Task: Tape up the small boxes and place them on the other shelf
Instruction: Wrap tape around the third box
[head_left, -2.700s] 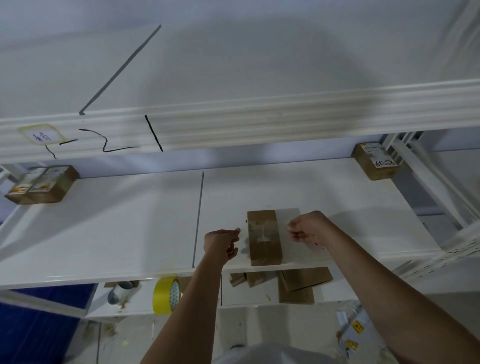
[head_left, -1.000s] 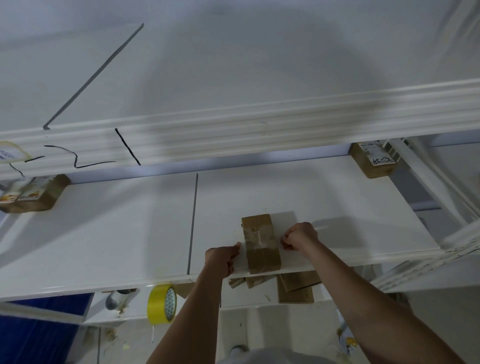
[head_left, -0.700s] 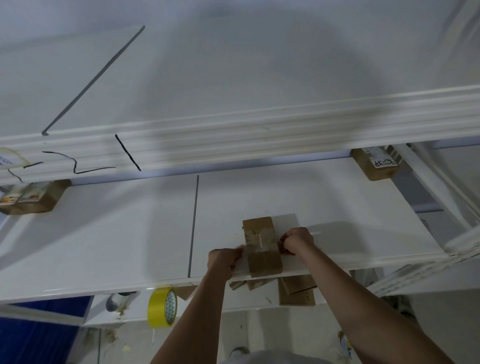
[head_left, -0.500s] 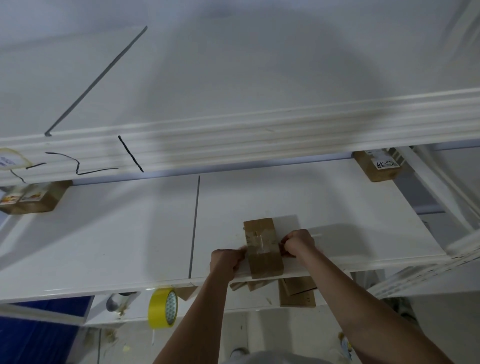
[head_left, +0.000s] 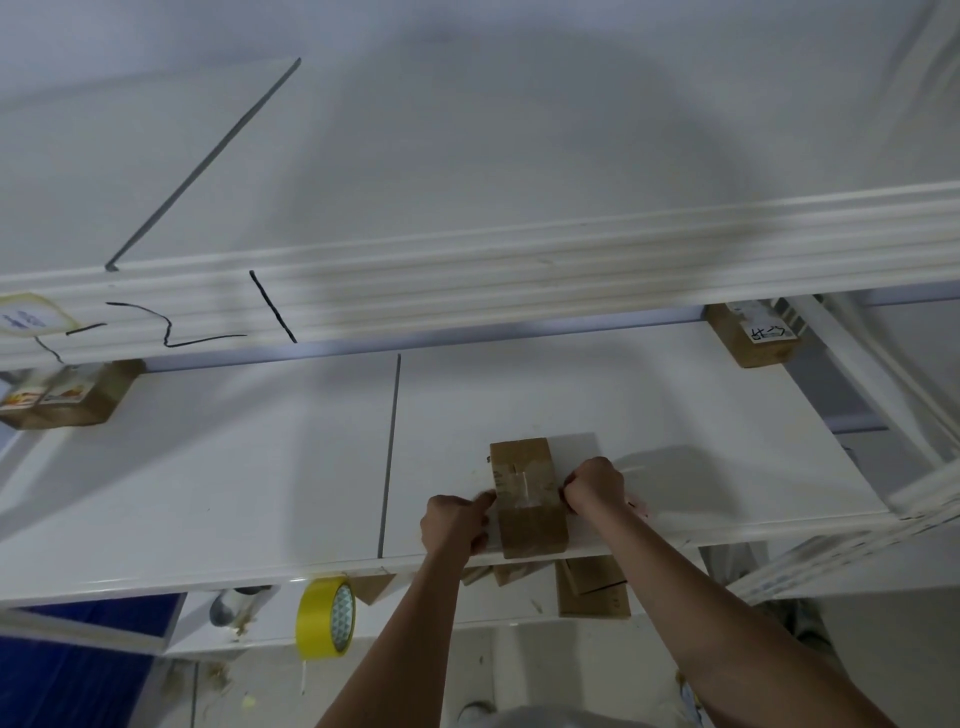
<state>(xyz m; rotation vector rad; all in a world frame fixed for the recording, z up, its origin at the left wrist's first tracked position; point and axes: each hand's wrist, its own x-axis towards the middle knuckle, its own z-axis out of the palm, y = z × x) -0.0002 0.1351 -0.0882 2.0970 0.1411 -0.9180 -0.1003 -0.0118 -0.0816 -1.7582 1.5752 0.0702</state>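
Observation:
A small brown cardboard box stands near the front edge of the white middle shelf. A strip of clear tape lies across its top, over the flap seam. My left hand presses against the box's left side, fingers pinched on the tape end. Against the right side my right hand is curled, pinching the other tape end. A yellow tape roll stands on edge on the lower shelf, left of my left arm.
Taped boxes with labels sit at the shelf's back left and back right. Flat or open cardboard boxes lie on the lower shelf. An upper shelf beam overhangs. A white upright frame stands at right.
Both hands came inward and down from holding the tape stretched above the box to pressing it onto the box's top and sides. The box stays in place.

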